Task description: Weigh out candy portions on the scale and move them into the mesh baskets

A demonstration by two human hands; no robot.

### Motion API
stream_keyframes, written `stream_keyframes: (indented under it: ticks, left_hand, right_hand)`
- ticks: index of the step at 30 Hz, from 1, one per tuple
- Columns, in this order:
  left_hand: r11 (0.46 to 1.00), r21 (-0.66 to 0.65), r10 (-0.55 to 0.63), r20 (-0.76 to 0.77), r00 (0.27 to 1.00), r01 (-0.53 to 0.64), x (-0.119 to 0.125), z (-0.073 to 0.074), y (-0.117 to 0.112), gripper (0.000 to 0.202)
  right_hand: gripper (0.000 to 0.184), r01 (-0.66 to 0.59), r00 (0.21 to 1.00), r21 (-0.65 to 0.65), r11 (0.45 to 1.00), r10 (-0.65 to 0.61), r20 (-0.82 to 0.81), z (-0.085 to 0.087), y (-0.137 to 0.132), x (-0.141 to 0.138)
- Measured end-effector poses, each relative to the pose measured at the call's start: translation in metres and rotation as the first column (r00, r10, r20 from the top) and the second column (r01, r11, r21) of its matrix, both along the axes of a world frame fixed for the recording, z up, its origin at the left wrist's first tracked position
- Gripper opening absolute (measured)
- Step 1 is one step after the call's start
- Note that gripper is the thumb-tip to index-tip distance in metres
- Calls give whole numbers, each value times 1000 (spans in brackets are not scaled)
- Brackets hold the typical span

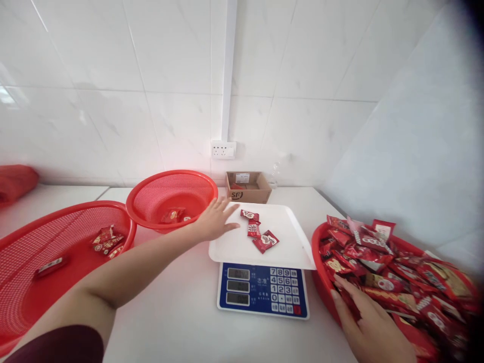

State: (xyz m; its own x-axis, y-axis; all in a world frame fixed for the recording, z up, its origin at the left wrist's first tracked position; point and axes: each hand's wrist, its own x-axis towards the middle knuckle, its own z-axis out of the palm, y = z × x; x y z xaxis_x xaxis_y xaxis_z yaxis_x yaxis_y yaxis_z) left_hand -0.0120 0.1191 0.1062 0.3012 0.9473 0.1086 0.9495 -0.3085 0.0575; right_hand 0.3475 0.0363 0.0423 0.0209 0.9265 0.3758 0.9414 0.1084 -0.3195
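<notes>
My left hand (216,220) reaches over the white table with fingers spread flat, its tips at the left edge of the white scale tray (287,242). Three red snack packets (258,232) lie on that tray, just right of the fingertips. The tray sits on a blue-faced digital scale (263,291). My right hand (368,322) rests palm down, fingers apart, on the heap of red packets in the red basket (321,282) at the right. Neither hand holds anything.
A red mesh basket (172,197) with a few packets stands behind my left hand. A larger red basket (22,282) with some packets is at the far left. A small cardboard box (247,187) sits against the tiled wall, under a wall socket (224,149).
</notes>
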Motion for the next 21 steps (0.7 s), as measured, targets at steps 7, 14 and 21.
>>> stream_keyframes:
  ticks: [7, 14, 21]
  left_hand:
    - [966, -131, -214, 66, 975, 221, 84, -17, 16, 79]
    - [969, -107, -220, 45, 975, 223, 96, -19, 16, 67]
    - [982, -41, -185, 38, 982, 187, 83, -21, 21, 51]
  right_hand:
    - [54, 15, 1000, 8, 1000, -15, 14, 8, -2, -4]
    - [52, 8, 999, 37, 999, -9, 42, 6, -2, -3]
    - [53, -2, 1000, 15, 1000, 2, 30, 4, -2, -2]
